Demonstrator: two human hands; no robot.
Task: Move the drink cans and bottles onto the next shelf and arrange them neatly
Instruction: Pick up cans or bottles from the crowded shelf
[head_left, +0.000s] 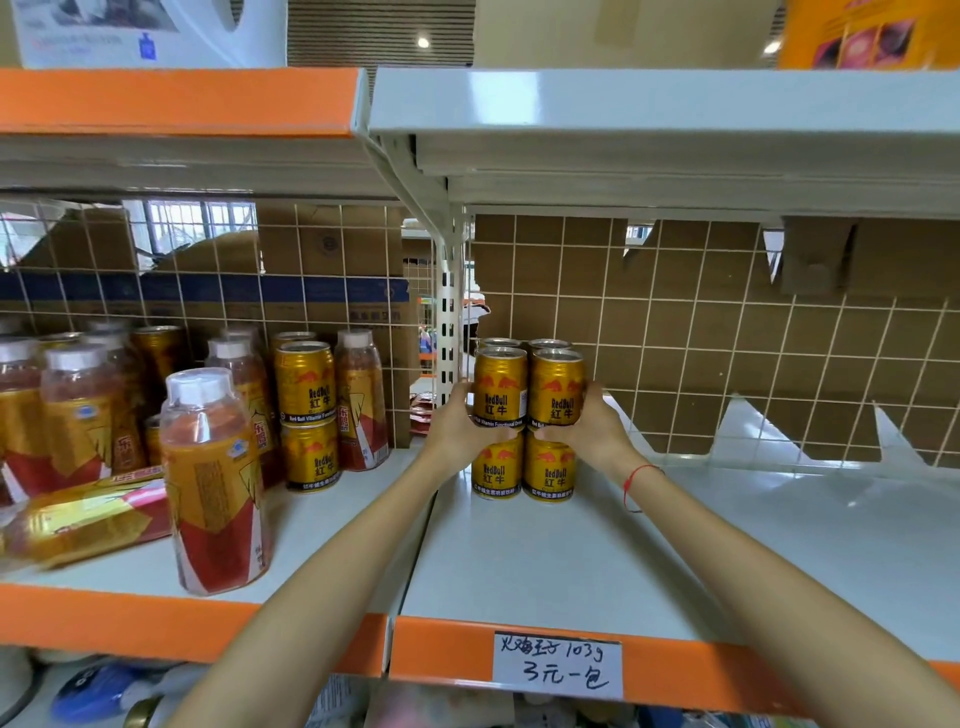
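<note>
- Our left hand (457, 423) curls its fingers round the upper left can (500, 387), clamped on its lower part.
- Our right hand (592, 426) wraps the upper right can (556, 389) the same way, thumb across its lower front.
- Both held cans stand upright, touching, atop two lower cans (522, 470) on the right shelf (571, 561), close to the upright post (451, 312); more can tops show just behind.
- A red string (636, 480) circles our right wrist.
- On the left shelf (322, 525), two stacked cans (306, 415) stand among the upright bottles (215, 478); one bottle lies on its side (83, 519).
- A handwritten price tag (557, 665) sits on the right shelf's orange edge.
</note>
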